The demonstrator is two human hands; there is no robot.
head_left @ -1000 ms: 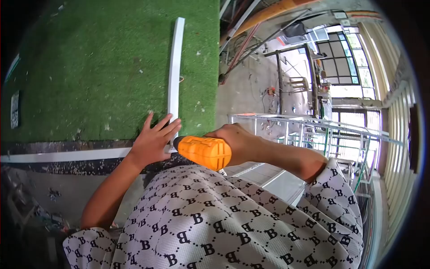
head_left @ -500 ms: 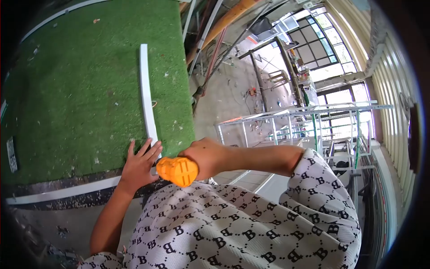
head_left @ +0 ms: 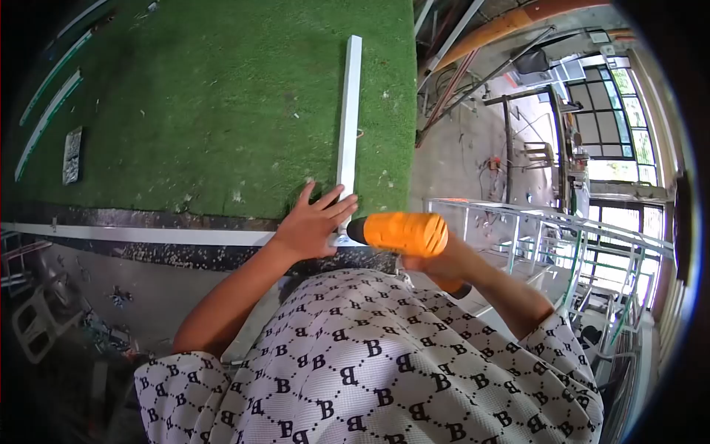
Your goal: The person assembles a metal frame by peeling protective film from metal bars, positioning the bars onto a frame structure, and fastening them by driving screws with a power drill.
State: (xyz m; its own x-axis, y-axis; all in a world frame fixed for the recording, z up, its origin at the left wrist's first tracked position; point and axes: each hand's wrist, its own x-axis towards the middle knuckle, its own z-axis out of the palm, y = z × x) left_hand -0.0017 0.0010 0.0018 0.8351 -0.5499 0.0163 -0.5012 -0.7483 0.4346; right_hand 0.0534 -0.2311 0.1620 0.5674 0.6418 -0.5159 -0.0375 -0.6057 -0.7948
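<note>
My left hand (head_left: 310, 222) lies with its fingers spread at the near end of a white bar (head_left: 349, 111), fingertips touching it. The bar stretches away over the green turf surface (head_left: 222, 111). My right hand (head_left: 444, 259) is wrapped round the handle of an orange power drill (head_left: 405, 232), whose black front end points left, close beside my left fingers. A long white strip (head_left: 148, 235) runs along the dark near edge of the surface and passes under my left hand. The drill's tip is partly hidden near the bar's end.
A speckled metal piece (head_left: 72, 155) and green-white strips (head_left: 48, 126) lie at the left of the turf. White metal frames (head_left: 518, 222) stand on the right. An orange-brown pole (head_left: 503, 29) slants beyond the turf's right edge.
The view has shifted, so bar and hands appear farther right. The drill has swung from pointing away from me to lying sideways, its front end now toward the left.
</note>
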